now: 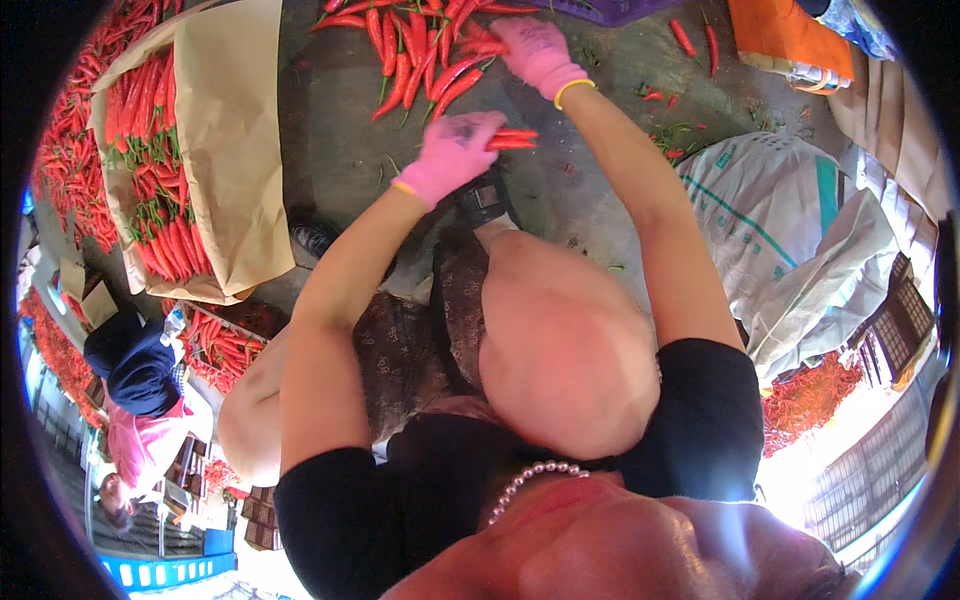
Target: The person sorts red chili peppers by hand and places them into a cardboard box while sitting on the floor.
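My left hand, in a pink glove, is closed around a small bunch of red chili peppers whose tips stick out to the right. My right hand, also in a pink glove with a yellow band at the wrist, reaches further forward and rests on a loose pile of red chilies spread on the grey floor. Its fingers touch the chilies at the pile's right edge. I cannot tell whether it grips any.
A cardboard box lined with brown paper holds rows of red chilies at the left. Another person in a dark head covering and pink top works lower left. White sacks lie right. An orange box stands top right.
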Demonstrator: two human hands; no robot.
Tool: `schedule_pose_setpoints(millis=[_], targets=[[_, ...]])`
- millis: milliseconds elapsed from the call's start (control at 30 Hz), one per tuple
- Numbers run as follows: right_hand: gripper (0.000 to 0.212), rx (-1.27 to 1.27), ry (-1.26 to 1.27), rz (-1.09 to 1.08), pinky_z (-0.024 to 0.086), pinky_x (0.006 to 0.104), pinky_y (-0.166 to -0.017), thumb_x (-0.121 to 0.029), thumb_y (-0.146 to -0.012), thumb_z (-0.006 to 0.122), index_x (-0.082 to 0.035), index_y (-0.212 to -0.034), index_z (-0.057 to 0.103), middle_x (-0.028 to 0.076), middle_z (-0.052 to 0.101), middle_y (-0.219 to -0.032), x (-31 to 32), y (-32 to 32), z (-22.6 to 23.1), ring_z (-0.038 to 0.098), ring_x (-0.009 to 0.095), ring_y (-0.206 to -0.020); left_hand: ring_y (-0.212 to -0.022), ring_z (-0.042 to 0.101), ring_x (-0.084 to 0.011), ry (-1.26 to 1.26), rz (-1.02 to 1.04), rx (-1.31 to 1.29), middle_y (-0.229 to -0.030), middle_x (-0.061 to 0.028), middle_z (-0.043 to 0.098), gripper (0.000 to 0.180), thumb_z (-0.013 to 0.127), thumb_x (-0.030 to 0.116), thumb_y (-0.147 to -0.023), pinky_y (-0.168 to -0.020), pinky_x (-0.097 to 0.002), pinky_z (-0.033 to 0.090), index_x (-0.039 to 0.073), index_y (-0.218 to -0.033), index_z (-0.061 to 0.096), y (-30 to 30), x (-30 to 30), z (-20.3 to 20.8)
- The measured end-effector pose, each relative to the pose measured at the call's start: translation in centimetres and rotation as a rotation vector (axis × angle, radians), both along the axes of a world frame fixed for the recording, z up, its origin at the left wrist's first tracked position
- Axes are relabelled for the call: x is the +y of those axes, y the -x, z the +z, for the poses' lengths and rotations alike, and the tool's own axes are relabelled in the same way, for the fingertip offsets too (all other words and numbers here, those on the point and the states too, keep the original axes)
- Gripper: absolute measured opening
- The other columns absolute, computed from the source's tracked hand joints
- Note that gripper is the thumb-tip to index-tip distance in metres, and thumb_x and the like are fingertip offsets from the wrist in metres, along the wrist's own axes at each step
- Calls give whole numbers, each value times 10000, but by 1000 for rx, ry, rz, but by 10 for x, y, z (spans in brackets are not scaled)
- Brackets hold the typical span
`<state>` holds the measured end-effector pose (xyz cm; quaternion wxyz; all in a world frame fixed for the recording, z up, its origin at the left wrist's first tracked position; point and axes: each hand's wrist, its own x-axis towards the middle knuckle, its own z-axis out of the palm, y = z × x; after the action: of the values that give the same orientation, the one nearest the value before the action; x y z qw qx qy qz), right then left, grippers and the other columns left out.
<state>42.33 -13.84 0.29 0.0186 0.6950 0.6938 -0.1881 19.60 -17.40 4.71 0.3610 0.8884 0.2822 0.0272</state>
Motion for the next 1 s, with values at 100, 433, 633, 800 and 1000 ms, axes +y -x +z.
schedule_pose_setpoints(millis=[100, 433, 633, 800, 1000], targets=[[384, 180, -210, -142, 514, 464, -846, -203, -811, 625, -184, -1193, 604, 92, 680, -1091, -28, -11, 9, 649, 299, -1015, -971, 671, -225, 531, 394, 302, -1045, -132, 691, 483, 692, 177, -782, -894, -344, 508, 87, -1248, 607, 52, 39, 43], [256, 23, -20, 378, 446, 410, -820, -212, -882, 541, -150, -1111, 636, 52, 626, -1006, -54, 106, 35, 594, 251, -981, -1065, 629, -320, 149, 573, 193, -1163, -193, 643, 579, 703, 304, -774, -906, -402, 502, 42, -1274, 574, -7, 63, -3], [194, -133, -141, 369, 454, 392, -746, -173, -825, 561, -146, -992, 657, 109, 612, -1011, -91, 91, 12, 590, 260, -937, -1112, 592, -360, -10, 414, 440, -1181, -193, 606, 445, 653, 339, -782, -928, -461, 483, 96, -1154, 614, -47, 56, -26], [245, -116, -94, 298, 462, 430, -755, -176, -840, 576, -148, -1081, 614, 80, 624, -1020, -85, 98, 14, 613, 240, -929, -1076, 627, -328, -28, 268, 438, -1137, -179, 644, 343, 583, 283, -824, -881, -460, 509, 98, -1108, 635, -43, 70, -37], [245, -157, -185, 284, 447, 432, -806, -188, -795, 581, -165, -1035, 626, 53, 588, -1051, -89, 94, 20, 575, 227, -973, -1018, 671, -304, -80, 73, 502, -1094, -117, 693, 246, 499, 206, -864, -816, -466, 528, 119, -1032, 657, -59, 77, -34]])
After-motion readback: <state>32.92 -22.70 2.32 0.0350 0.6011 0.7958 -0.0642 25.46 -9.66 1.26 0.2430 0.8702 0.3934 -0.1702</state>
